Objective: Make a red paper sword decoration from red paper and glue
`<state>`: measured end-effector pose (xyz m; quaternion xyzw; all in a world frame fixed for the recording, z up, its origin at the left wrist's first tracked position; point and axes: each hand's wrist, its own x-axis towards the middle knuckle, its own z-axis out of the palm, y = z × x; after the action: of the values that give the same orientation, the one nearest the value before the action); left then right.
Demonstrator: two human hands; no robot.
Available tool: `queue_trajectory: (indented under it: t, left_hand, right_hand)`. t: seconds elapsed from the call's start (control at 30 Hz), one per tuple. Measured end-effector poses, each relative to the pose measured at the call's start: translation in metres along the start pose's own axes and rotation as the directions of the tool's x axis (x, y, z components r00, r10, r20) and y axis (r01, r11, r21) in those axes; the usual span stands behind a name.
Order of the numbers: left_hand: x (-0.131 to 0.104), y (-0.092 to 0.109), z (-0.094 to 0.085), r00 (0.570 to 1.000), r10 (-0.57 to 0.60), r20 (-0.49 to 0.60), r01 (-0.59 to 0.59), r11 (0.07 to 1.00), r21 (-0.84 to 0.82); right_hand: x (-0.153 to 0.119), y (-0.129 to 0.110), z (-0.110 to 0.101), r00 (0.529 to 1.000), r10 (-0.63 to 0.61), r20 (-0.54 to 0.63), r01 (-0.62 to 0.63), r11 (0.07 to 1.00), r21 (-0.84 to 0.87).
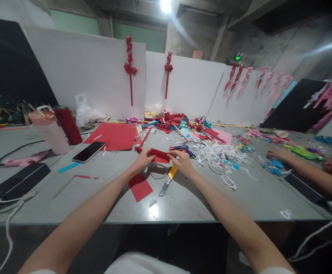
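Between my two hands a small red paper piece (160,156) is held up by its ends, just above the table. My left hand (142,160) pinches its left end. At the right end, the fingers of my right hand (182,160) are closed on the same paper. A utility knife (169,179) with a yellow handle lies below my right hand, blade toward me. Under the paper rests a ring (158,171), perhaps a tape roll. Another red paper rectangle (140,187) lies flat below my left hand. A blue glue gun (184,150) sits just behind my right hand.
Large red sheets (113,136), a phone (88,152) and two bottles (69,123) stand or lie at left. White paper shreds (220,152) are heaped at right. Beyond them a co-worker's arm (294,161) reaches in. A white panel (183,83) with red paper ornaments closes the back.
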<state>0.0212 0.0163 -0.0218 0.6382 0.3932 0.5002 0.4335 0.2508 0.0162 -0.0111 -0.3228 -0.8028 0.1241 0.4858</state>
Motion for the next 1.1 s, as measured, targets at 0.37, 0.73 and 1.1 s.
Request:
queue_trajectory:
  t: [0.37, 0.73, 1.1]
  left_hand:
    - [0.002, 0.003, -0.016, 0.931, 0.269, -0.246, -0.133, 0.878, 0.459]
    - [-0.002, 0.014, -0.030, 0.870, 0.315, -0.380, -0.052, 0.824, 0.565]
    - [-0.009, 0.019, -0.030, 0.869, 0.424, -0.256, -0.123, 0.685, 0.718]
  right_hand:
    - [-0.001, -0.020, 0.003, 0.998, -0.006, 0.068, 0.010, 0.998, -0.057]
    - [-0.008, -0.047, 0.009, 0.762, -0.041, 0.646, 0.178, 0.973, -0.148]
    - [-0.004, -0.021, 0.013, 0.992, -0.009, 0.125, 0.022, 0.995, -0.101]
